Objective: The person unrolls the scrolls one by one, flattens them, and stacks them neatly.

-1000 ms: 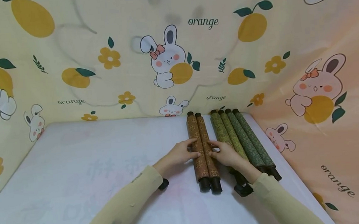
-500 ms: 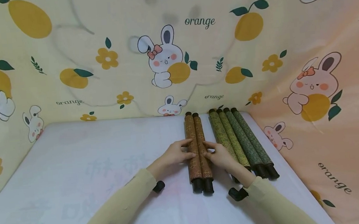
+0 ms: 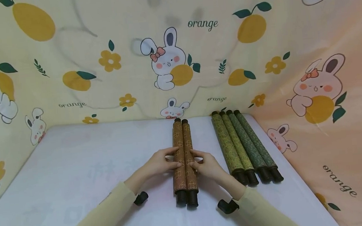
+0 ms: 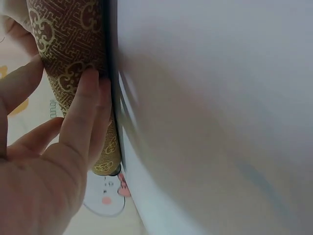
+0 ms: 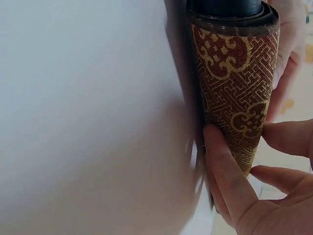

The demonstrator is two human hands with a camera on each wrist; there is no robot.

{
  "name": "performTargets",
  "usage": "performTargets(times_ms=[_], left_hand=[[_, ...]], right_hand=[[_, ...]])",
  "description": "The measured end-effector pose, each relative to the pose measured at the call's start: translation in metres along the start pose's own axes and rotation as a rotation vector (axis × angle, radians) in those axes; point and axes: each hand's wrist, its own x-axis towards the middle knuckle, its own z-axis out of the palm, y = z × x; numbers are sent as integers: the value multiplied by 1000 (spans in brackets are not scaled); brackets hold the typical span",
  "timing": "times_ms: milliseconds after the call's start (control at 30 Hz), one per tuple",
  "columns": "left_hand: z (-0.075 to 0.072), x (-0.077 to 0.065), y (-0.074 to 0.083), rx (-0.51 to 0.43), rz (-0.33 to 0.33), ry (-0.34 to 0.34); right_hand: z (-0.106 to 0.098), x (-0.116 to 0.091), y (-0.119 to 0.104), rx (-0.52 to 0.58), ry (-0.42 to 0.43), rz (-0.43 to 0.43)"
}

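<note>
**Two brown scrolls side by side, pointing straight away from the person**

On the white counter, the left brown scroll and the right brown scroll lie flat, side by side along their lengths. Their long axes run from the person toward the patterned cloth at the back, almost straight ahead, drawing slightly closer together toward the far end in the head view. The right one sits a touch nearer the person. Black end knobs face the person; the far knobs point at the cloth, close to its foot.

The left hand grasps the left brown scroll from its outer side, thumb on top and fingers down along the flank. The right hand grasps the right brown scroll the same way from the opposite side, so the pair is held between them near mid-length.

To the right, well apart from the brown pair, lie two yellow-green scrolls and, next to them, two dark green scrolls. These four slant in the head view, far ends toward the left and near ends toward the right, roughly following the counter's right edge.
</note>
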Motion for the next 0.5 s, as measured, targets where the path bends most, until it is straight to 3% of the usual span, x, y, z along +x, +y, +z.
performTargets(times_ms=[233, 500], left_hand=[[-21, -35, -14, -57, -31, 13], [-43, -67, -25, -78, -59, 42]], right_hand=[[32, 0, -16, 16, -81, -50], [61, 3, -35, -39, -124, -99]])
